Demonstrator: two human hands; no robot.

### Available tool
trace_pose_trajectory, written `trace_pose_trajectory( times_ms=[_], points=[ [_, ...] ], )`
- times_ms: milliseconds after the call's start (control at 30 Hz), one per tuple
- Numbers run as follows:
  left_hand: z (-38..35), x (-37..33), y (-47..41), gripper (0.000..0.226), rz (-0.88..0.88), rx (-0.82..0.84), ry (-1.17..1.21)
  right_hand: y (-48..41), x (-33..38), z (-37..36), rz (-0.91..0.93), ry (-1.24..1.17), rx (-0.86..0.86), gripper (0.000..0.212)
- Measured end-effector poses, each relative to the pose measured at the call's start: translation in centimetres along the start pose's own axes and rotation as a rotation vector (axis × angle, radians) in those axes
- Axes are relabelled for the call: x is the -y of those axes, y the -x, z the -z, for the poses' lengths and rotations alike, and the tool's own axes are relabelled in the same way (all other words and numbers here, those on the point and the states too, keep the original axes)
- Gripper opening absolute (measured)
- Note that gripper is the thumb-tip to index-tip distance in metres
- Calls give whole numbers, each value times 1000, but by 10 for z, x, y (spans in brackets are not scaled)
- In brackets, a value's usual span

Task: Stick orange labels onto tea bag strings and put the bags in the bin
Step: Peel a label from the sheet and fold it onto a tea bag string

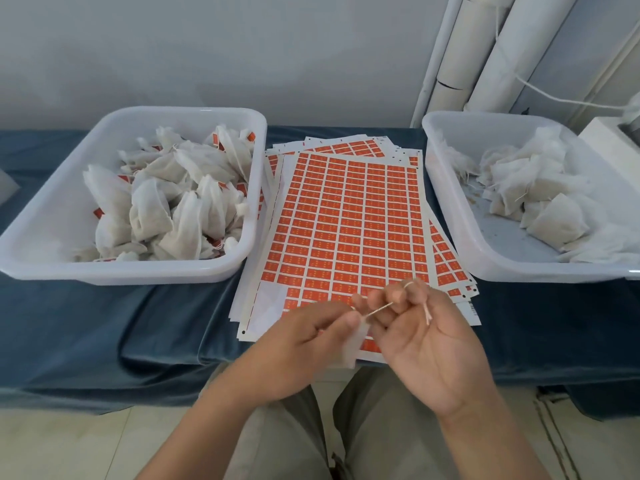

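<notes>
Two bare hands meet above the lap. Left hand pinches a thin white tea bag; right hand pinches its pale string, taut between them. Beyond, sheets of orange labels lie on the blue-draped desk between two white plastic bins of bags, left bin and right bin.

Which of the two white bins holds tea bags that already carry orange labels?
The bin on the left: orange labels show among its tea bags. The bags in the right bin are plain white, with no label visible.
</notes>
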State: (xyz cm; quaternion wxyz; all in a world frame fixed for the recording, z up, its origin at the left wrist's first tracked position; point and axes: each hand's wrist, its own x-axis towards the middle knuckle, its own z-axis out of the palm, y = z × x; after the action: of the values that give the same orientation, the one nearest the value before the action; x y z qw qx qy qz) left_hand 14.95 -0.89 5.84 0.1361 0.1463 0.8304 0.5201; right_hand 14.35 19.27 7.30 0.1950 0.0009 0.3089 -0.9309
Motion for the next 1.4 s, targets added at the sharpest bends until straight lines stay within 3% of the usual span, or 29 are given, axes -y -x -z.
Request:
trace_pose_trajectory(
  times_ms=[100,167,200,333,467,600,700,800,900,1000,1167,1300,1400],
  points=[
    [19,14,-1,43,198,-358,-163,-6,10,2,67,74,-82,20],
    [31,22,0,26,278,-543,-119,-11,15,3,96,150,-146,16],
    [35,26,0,17,297,-562,-15,-15,16,4,101,180,-186,15],
    [47,33,5,30,399,-582,302,-30,11,-2,124,394,-351,13],
    [47,37,7,36,471,-611,262,-38,-8,-10,166,741,-384,21],
    [42,38,10,59,459,-705,344,-44,-28,-19,243,962,-285,21],
    [42,43,9,60,521,-600,301,-53,-46,-22,295,1166,-216,12],
    [35,48,8,49,545,-494,10,-62,-61,-19,219,1278,-192,12],
    [33,54,7,44,561,-481,-290,-66,-67,-13,154,1299,-220,8],
    [37,56,5,31,583,-475,-312,-66,-70,-9,158,1308,-243,7],
    [40,52,6,44,665,-426,-531,-63,-68,-4,154,1311,-252,6],
    [42,51,8,45,655,-307,-478,-61,-63,5,123,1248,-295,6],
    [38,48,8,29,561,-357,-343,-59,-61,5,109,1251,-286,5]
  ],
)
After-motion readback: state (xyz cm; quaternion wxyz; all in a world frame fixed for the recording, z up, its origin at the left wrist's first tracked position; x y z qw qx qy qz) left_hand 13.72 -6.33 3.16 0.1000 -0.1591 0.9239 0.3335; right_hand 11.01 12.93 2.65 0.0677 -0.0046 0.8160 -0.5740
